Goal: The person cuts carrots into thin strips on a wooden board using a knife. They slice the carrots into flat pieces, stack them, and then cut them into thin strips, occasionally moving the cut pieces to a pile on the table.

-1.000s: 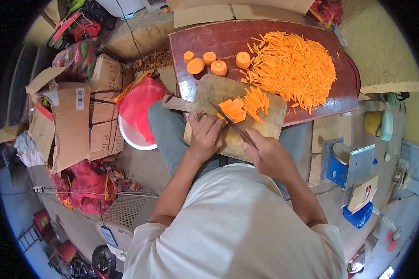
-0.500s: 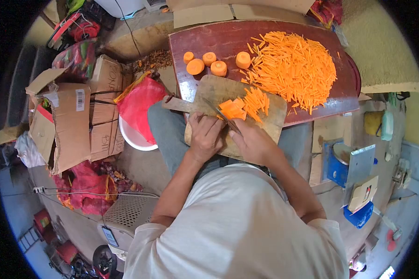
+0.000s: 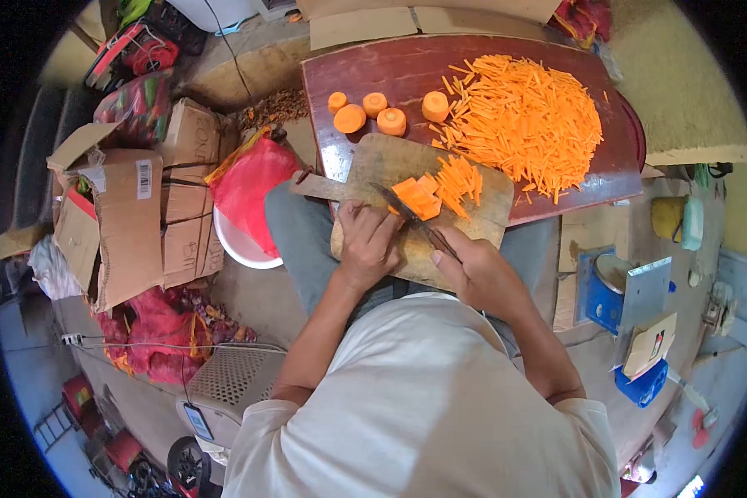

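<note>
My right hand [image 3: 481, 270] is wrapped round the handle of a knife [image 3: 413, 217], its dark blade slanting up-left beside a stack of carrot slices [image 3: 417, 197]. On the other side of the blade, my left hand [image 3: 367, 242] has its fingers bent and pressed against carrot at the slices' near-left edge; the fingertips are partly hidden. Cut carrot sticks [image 3: 459, 184] lie to the right of the slices. All of this rests on a worn wooden cutting board [image 3: 373, 158] with a handle at its left, held across the lap.
A dark red table [image 3: 373, 70] stands ahead, bearing a big heap of carrot sticks [image 3: 531, 124] and several carrot chunks [image 3: 392, 122]. Cardboard boxes [image 3: 124, 224] and a white basin [image 3: 253, 259] with a red mesh bag [image 3: 253, 191] are left. A blue device [image 3: 603, 303] stands right.
My right hand has drawn back to the right with the knife, and more of the blade shows. My left hand stays almost where it was beside the slices.
</note>
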Demonstrator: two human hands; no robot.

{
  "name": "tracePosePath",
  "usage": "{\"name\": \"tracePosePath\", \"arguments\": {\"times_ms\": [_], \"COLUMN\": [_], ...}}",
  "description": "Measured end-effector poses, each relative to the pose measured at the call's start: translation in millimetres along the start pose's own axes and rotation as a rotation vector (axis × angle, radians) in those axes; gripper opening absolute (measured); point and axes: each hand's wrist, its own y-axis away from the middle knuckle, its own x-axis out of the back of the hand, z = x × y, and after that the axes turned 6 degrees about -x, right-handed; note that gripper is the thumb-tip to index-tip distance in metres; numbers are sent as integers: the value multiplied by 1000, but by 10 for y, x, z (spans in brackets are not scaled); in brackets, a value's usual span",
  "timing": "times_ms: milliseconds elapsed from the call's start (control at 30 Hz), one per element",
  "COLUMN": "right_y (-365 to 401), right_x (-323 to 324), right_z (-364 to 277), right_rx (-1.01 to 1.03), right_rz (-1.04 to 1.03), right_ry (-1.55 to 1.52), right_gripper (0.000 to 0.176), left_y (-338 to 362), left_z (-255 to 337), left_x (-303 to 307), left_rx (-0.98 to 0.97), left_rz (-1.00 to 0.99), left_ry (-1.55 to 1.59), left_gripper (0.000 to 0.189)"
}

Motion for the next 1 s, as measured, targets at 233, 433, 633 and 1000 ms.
{"name": "tracePosePath", "arguments": {"times_ms": [233,433,633,1000], "right_y": [-182,-282,-19,101], "right_x": [-178,-175,-8,-75], "right_z": [147,185,34,88], "right_rx": [74,52,32,145], "right_rz": [41,13,92,84], "right_ry": [-12,-71,-105,22], "right_gripper": [38,44,39,40], "left_y": [-6,-24,-23,-92], "left_z": [-2,5,-27,27], "left_x": [-85,-51,-54,-26], "left_rx": [0,19,150,92], "left_rz": [49,47,127,132], "left_ry": [-6,-9,71,91], "left_gripper": [32,23,20,20]}}
